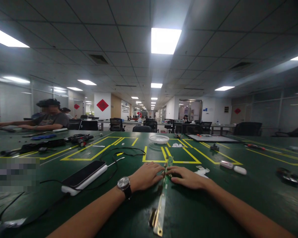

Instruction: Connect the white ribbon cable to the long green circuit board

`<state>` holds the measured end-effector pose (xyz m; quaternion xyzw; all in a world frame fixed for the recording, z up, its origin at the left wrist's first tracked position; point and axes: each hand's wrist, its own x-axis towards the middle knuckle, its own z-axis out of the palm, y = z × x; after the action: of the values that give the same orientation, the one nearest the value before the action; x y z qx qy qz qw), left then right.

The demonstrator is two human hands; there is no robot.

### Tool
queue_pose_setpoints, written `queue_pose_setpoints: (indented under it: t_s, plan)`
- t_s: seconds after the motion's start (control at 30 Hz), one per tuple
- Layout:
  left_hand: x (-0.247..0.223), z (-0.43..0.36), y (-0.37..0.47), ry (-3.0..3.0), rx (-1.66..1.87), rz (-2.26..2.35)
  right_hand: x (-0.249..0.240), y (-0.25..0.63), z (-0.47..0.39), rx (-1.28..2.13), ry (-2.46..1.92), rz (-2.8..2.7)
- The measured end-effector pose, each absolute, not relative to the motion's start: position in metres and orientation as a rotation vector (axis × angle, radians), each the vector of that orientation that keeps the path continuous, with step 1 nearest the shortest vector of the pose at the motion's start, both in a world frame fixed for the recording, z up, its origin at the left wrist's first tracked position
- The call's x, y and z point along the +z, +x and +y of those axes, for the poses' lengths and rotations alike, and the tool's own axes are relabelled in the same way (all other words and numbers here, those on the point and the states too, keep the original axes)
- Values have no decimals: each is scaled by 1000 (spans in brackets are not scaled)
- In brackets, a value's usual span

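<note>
A long, narrow circuit board strip [165, 195] lies on the green table, running from near the front edge away from me. Dark parts and gold-coloured metal stick out along its left side. My left hand [147, 175], with a watch [124, 185] on its wrist, grips the board's left side with bent fingertips and thumb. From the right, my right hand [187, 177] has its index finger and thumb on the same stretch of board. What the fingertips hold underneath cannot be made out.
Left of my arm, a phone [84, 173] rests on a white power strip [88, 180] with black cables. A white basket [159, 139], earbud cases [233, 167], white scraps [202, 171] and tools [81, 140] lie around. A person [52, 115] sits at the far left.
</note>
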<state>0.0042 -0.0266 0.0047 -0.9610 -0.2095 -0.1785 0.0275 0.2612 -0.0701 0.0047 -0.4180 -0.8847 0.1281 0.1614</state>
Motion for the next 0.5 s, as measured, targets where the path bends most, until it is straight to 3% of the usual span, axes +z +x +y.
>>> queue_pose_setpoints:
  t_s: [0.17, 0.23, 0.37, 0.5]
  plan:
    - [-6, -27, 5, -3048, -399, -773, 11, 239, -77, 352, -1002, -2491]
    - [-7, -28, 6, -3060, -361, -799, 14, 253, -70, 142, -1223, -2405]
    - [-5, -31, 7, -3066, -347, -819, 18, 306, -58, -279, -2089, -2074]
    - [-7, -32, 9, -3091, -350, -813, 14, 351, -58, -243, -2417, -1870]
